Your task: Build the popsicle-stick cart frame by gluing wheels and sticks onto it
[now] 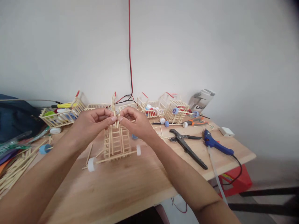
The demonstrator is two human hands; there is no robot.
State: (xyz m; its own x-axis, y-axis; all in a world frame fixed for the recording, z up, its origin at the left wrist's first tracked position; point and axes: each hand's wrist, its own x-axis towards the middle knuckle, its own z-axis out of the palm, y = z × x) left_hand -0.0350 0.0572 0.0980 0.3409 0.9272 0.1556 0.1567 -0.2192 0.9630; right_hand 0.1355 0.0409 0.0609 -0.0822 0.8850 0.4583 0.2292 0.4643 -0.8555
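Note:
My left hand [99, 119] and my right hand [135, 121] meet above a small cart frame [116, 143] built of thin wooden sticks. Thumb and fingers of the left pinch one short wooden stick [114, 114]; those of the right pinch another stick [118, 120] close beside it. Both sticks stand roughly upright at the cart's far end, and my fingers hide where they join it, if they do. At the cart's near end, a stick axle [116, 157] carries a white bottle cap [91, 165] on the left and a second white cap [138, 150] on the right.
Along the wall stand several stick baskets [151, 109], some holding bottle caps. To the right lie a black-handled cutter [187, 147], a blue glue gun [217, 143] with its cord, and orange-handled pliers [196, 121]. Loose sticks [16, 171] pile up at left on the wooden table [112, 193].

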